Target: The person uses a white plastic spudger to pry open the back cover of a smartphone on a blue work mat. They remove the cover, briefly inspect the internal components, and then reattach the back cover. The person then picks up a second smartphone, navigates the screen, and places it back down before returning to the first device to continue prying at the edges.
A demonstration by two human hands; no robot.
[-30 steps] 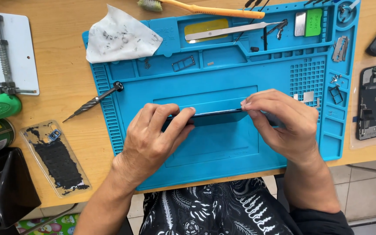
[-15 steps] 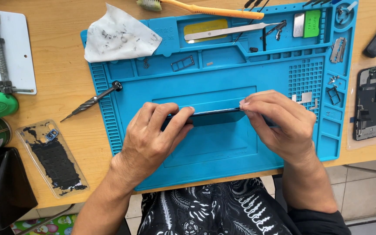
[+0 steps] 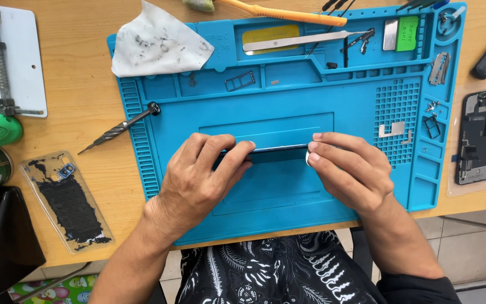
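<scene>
A dark phone (image 3: 279, 152) stands on its long edge in the middle of a blue repair mat (image 3: 288, 95). My left hand (image 3: 198, 180) grips its left end, fingers curled over the top edge. My right hand (image 3: 350, 171) grips its right end the same way. Both hands hide most of the phone; only a thin strip of its edge shows between them.
A screwdriver (image 3: 122, 128) lies across the mat's left edge. A smudged white cloth (image 3: 158, 42), a metal spudger (image 3: 305, 40), small parts and screws sit along the mat's top and right. An opened phone body (image 3: 482, 135) lies right, a clear case (image 3: 66, 200) and a metal jig (image 3: 7, 59) left.
Both hands stay on the phone with almost no movement; the view has shifted slightly.
</scene>
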